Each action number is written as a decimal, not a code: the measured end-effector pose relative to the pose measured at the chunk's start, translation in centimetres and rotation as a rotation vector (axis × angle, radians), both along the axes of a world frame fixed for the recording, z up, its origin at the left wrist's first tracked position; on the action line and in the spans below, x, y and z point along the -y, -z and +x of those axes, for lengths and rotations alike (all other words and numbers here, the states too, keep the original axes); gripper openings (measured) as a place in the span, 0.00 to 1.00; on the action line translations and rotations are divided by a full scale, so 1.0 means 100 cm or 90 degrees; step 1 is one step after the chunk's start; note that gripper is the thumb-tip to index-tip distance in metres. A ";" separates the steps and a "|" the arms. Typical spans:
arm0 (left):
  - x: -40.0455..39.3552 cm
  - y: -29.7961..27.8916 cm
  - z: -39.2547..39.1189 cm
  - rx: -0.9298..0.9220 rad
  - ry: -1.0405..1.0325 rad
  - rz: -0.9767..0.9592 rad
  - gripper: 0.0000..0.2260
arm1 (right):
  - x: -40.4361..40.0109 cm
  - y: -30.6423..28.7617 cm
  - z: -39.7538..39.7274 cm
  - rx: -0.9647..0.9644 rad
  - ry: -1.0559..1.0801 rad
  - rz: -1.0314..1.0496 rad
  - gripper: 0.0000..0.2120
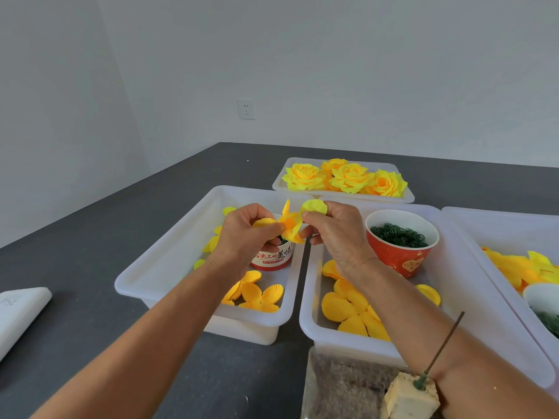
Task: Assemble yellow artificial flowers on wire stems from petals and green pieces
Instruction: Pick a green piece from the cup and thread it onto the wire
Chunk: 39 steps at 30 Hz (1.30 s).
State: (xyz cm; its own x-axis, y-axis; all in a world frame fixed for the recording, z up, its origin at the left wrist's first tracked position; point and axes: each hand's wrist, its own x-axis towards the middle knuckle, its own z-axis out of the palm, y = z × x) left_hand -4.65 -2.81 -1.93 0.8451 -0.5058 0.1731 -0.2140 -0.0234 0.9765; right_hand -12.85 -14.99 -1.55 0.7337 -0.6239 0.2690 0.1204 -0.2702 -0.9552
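Note:
Both hands are raised above the two nearest white trays. My left hand (246, 234) pinches a yellow petal piece (291, 225) from the left. My right hand (335, 234) pinches the same piece from the right, one small petal (315, 206) standing up above its fingers. Loose yellow petal pieces (260, 294) lie in the left tray (169, 252), with more petal pieces (348, 309) in the middle tray (472, 294). A red paper cup (400, 237) holds green rings. A wire stem (442, 349) stands stuck in a foam block (408, 397).
Finished yellow roses (344, 178) fill a far white tray (279, 182). A second printed cup (273, 258) stands in the left tray behind my left hand. Another tray (484, 231) of petals and a white cup (543, 297) sits at the right edge. A white object (18, 313) lies on the dark table (90, 237).

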 end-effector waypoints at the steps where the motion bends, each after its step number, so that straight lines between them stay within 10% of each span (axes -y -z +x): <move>1: 0.000 0.000 0.000 0.003 -0.005 0.001 0.04 | -0.001 0.000 0.000 0.001 -0.005 0.005 0.05; 19: -0.005 0.015 0.028 0.063 -0.357 0.152 0.07 | 0.011 0.003 -0.003 0.043 -0.075 0.098 0.06; 31: -0.013 0.011 0.023 0.002 -0.350 0.257 0.10 | -0.013 0.011 -0.003 -0.166 -0.282 -0.355 0.10; 39: -0.012 0.007 0.016 -0.034 -0.342 0.201 0.04 | -0.011 0.008 -0.006 -0.198 -0.324 -0.328 0.16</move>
